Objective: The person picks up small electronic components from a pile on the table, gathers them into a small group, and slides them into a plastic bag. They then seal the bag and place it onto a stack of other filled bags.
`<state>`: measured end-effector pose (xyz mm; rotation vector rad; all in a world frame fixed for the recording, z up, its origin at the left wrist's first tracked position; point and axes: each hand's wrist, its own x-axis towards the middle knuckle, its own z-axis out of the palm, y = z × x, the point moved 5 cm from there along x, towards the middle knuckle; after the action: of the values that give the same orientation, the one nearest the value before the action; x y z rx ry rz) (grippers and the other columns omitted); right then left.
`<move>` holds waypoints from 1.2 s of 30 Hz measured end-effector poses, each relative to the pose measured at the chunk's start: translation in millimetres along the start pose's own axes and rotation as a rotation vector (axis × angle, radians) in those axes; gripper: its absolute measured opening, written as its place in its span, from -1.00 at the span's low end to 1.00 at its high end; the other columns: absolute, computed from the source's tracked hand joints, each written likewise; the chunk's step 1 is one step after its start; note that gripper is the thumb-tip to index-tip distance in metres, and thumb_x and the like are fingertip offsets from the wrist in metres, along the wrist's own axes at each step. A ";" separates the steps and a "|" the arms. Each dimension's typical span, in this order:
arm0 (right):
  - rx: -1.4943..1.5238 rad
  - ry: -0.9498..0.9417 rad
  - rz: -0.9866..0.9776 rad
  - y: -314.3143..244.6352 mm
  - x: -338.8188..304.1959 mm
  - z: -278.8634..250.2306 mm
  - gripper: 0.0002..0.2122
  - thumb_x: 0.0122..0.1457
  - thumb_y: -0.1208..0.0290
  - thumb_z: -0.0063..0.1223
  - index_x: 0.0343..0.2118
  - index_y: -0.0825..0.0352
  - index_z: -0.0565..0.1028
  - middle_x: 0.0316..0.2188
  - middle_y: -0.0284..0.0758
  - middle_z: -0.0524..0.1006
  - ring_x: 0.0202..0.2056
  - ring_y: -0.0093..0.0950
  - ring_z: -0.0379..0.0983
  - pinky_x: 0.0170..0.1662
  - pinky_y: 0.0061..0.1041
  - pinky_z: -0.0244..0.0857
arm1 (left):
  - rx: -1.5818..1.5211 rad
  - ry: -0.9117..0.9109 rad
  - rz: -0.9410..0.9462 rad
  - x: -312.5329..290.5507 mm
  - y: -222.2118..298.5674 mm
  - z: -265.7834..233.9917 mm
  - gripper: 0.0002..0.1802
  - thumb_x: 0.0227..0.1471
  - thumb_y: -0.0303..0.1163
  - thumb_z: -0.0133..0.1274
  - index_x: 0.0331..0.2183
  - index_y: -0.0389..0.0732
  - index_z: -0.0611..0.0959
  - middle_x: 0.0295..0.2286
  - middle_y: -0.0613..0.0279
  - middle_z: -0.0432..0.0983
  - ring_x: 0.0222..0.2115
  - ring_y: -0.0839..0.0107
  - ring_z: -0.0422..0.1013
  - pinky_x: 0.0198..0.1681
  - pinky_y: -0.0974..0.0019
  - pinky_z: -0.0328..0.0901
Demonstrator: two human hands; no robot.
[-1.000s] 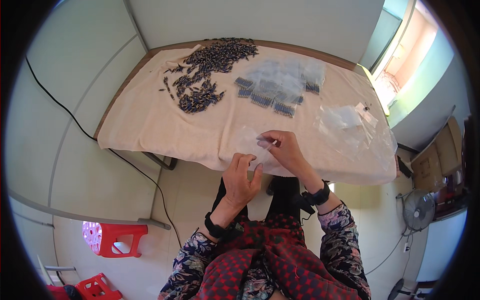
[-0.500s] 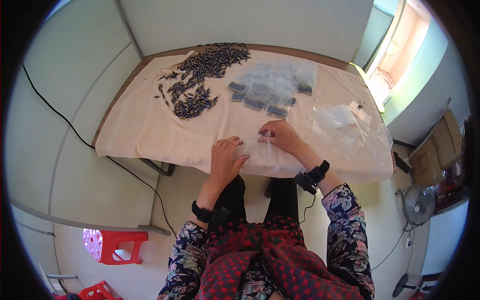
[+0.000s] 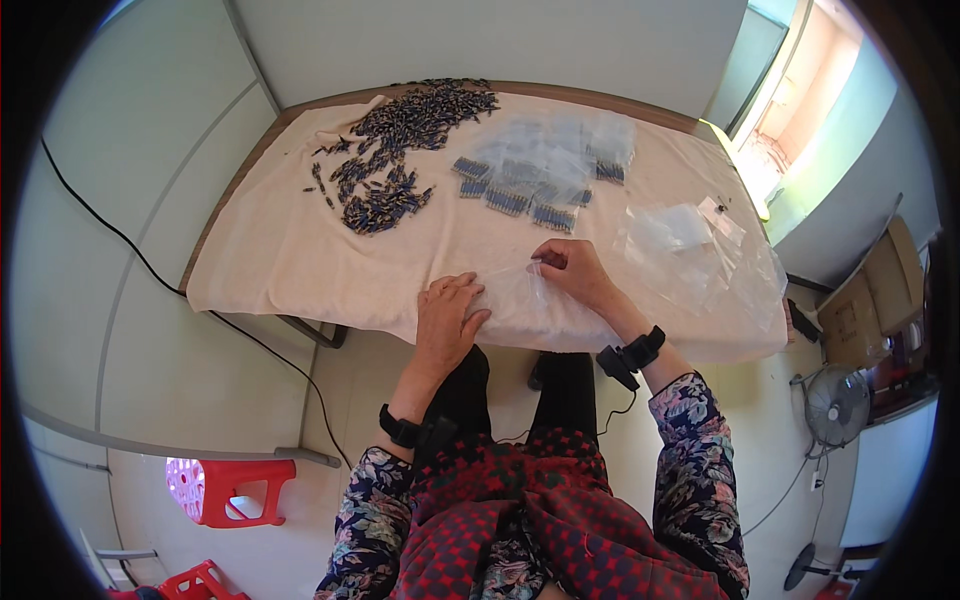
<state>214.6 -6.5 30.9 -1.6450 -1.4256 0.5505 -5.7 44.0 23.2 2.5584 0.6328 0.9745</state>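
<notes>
At the near edge of the cloth-covered table, a clear plastic bag [image 3: 513, 290] lies between my two hands. My left hand [image 3: 446, 318] rests flat at the bag's left side, its fingers stretched out and thumb apart. Thumb and forefinger of my right hand [image 3: 578, 277] pinch the upper right part of the bag. Beyond the hands are clear bags [image 3: 535, 165] stacked over each other, with rows of small dark-blue, brass-tipped pieces [image 3: 553, 217] in them. To their left spreads a large heap [image 3: 420, 122] of the same small pieces, with a smaller heap [image 3: 383, 207] nearer me.
Loose flat clear bags [image 3: 685, 260] lie on the right of the pale cloth [image 3: 270, 250]. A grey partition [image 3: 480, 45] stands behind the table. Left below is a red stool [image 3: 245, 490]; at right are a fan [image 3: 837, 405] and a cardboard box [image 3: 860, 310].
My right hand has shifted slightly right, still pinching the bag, which looks more stretched out. My left hand stays nearly in place.
</notes>
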 end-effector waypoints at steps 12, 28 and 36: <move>-0.016 0.111 0.195 -16.4 -34.4 -2.5 -0.78 0.03 0.36 0.17 -0.48 0.47 0.56 -0.67 -0.27 0.50 -0.57 -0.59 0.42 -0.42 -0.58 0.32 | 0.017 -0.007 0.002 -1.3 -1.1 -0.1 -0.56 -0.14 -0.34 0.17 -0.14 -0.20 0.53 -0.04 0.12 0.40 -0.01 0.12 0.24 -0.01 0.12 0.09; 0.334 0.124 0.176 0.9 -30.2 12.7 -0.83 0.01 0.50 0.18 -0.35 0.47 0.54 -0.52 -0.34 0.56 -0.48 -0.67 0.45 -0.39 -0.68 0.33 | 0.096 -0.059 -0.028 3.0 1.2 2.7 -0.56 -0.09 -0.32 0.13 -0.10 -0.20 0.52 -0.03 0.15 0.40 -0.03 0.13 0.25 0.03 0.12 0.08; 0.213 0.164 0.213 -6.3 -29.1 -1.7 -0.77 0.15 0.46 0.04 -0.17 0.46 0.49 -0.39 -0.33 0.58 -0.42 -0.66 0.47 -0.43 -0.69 0.35 | 0.126 -0.060 0.011 2.3 -2.6 5.3 -0.52 -0.08 -0.31 0.12 -0.07 -0.23 0.49 0.02 0.08 0.33 0.00 0.11 0.23 0.02 0.09 0.10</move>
<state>205.2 -34.8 31.0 -1.6386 -1.0430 0.6476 -1.2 46.6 19.6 2.6928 0.6842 0.8833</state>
